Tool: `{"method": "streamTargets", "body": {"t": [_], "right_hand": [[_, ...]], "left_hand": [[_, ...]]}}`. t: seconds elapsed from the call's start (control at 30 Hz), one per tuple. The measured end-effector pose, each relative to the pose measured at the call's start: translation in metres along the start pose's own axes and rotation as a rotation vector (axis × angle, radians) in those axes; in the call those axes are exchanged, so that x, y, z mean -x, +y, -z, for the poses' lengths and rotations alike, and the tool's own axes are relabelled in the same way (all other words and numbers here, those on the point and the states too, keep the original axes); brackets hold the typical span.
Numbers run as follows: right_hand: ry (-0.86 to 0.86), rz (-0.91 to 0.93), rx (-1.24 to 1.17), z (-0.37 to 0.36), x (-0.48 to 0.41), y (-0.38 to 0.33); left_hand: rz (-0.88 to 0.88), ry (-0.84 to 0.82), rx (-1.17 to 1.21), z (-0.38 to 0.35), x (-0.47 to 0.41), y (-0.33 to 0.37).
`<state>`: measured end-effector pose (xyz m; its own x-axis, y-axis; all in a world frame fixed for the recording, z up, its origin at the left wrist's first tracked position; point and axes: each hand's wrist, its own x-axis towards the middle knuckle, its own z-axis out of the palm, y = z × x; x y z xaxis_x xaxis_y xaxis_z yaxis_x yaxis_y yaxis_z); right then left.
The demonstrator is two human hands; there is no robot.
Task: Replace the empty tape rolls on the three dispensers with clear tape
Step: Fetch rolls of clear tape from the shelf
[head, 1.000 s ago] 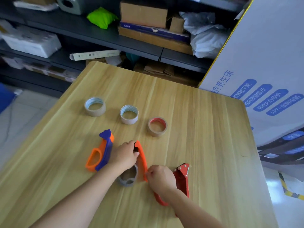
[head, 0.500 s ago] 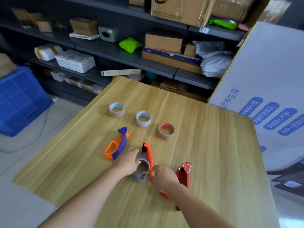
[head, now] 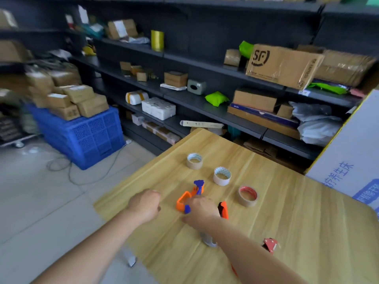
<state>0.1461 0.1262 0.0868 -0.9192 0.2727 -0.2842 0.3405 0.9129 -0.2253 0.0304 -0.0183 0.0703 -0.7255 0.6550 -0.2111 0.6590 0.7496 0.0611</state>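
Three tape dispensers lie on the wooden table (head: 297,222). My right hand (head: 200,210) covers the near end of the orange-and-blue dispenser (head: 184,198) and its fingers curl over the frame; the hand is blurred. Left of it, my left hand (head: 145,203) hovers at the table's left edge with curled fingers and nothing visible in them. The orange dispenser (head: 224,210) lies just right of my right hand, its grey roll core (head: 208,240) partly under my forearm. That forearm also half hides the red dispenser (head: 270,244). Beyond stand three tape rolls (head: 194,160), (head: 222,176), (head: 247,196).
A large white printed box (head: 348,173) stands against the table's right side. Dark shelves (head: 205,103) with cardboard parcels run behind the table. On the floor to the left sits a blue crate (head: 86,136) stacked with boxes, with a cable beside it.
Both hands left the orange dispenser and moved left. My right hand now lies on the orange-and-blue dispenser, my left hand beside it at the table edge. The view has tilted up.
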Motion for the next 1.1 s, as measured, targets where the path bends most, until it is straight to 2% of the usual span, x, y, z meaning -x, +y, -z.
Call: {"method": "streamTargets", "body": {"t": [0.37,0.57,0.73,1.1], "right_hand": [[0.362,0.312,0.224,0.064,-0.073,-0.162],[0.491,0.334,0.175,0.092,-0.121,-0.252],[0.533,0.334,0.153,0.111,-0.151,-0.313],[0.577,0.303,0.193,0.152,-0.247,-0.377]], "left_hand": [[0.119,0.269,-0.086,0.087,0.040,-0.164],[0.134,0.389,-0.142,0.129,0.045,-0.261],[0.154,0.482,-0.127,0.162,0.043,-0.329],[0.169,0.534,-0.126,0.204,-0.026,-0.432]]}}
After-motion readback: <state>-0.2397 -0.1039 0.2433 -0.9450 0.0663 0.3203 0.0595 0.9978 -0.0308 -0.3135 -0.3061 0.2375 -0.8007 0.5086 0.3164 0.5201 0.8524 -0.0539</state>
